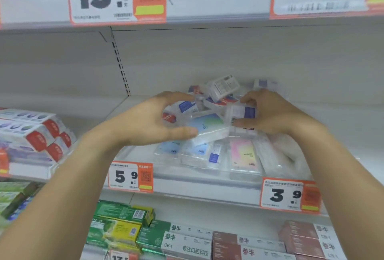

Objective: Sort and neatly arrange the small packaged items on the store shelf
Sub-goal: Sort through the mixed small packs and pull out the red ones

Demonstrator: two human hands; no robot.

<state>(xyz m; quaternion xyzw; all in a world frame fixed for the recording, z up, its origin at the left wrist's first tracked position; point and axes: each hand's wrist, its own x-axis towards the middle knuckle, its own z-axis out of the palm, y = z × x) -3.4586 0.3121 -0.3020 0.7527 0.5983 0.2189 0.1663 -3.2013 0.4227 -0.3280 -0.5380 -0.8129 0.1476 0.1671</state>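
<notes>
White store shelves are filling my view, with big orange price tags (131, 176) clipped along their front edges. On the middle shelf (207, 178) the small clear packets are lying in a loose heap (209, 151) — some flat near the front, some leaning on each other behind, one white box (223, 87) tipped up at the top. I am holding my left hand (149, 120) around a few packets, the fingers curled over them and the thumb pressing under a flat packet with a pale green card (205, 124); I think this keeps the bunch from sliding apart. My right hand (272, 114) is pinching a small packet with a barcode (242, 114) between thumb and fingers, just beside the left bunch. To my judgement I am gathering same kinds together before laying them in rows — the heap is not sorted yet. Toothpaste boxes (122, 226) are standing on the shelf below.
</notes>
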